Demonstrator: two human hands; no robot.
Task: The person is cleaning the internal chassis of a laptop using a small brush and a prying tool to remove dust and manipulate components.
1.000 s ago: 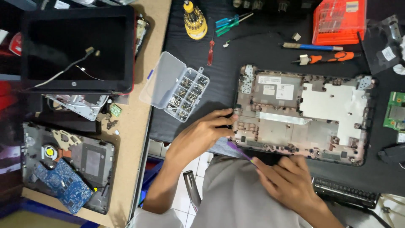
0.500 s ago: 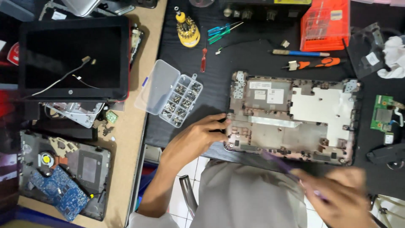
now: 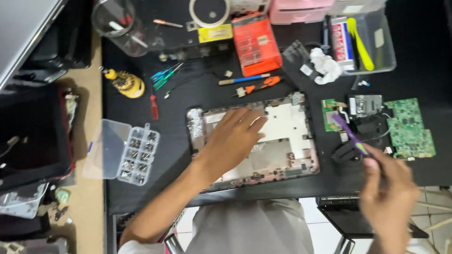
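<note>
On the black table (image 3: pixel 188 94), one laptop base (image 3: pixel 287 136) lay with its long axis left to right, the left hand (image 3: pixel 233 141) resting flat and unclenched on its left half. Right of it, the right hand (image 3: pixel 388 188) pinched one purple tool (image 3: pixel 351 136), which slanted up-left over one small green board (image 3: pixel 329 115). One larger green board (image 3: pixel 409 127) lay at far right, one screw box (image 3: pixel 122 150) at left.

We note an orange flat case (image 3: pixel 256 43) at the mat's (image 3: pixel 197 99) far edge, upright rectangle. Left of it, a small yellow label (image 3: pixel 215 33). At the far right corner, a clear tub (image 3: pixel 383 47) holds a red-and-white pack (image 3: pixel 342 38). Clear screw box (image 3: pixel 123 152) sits at the left edge.
</note>
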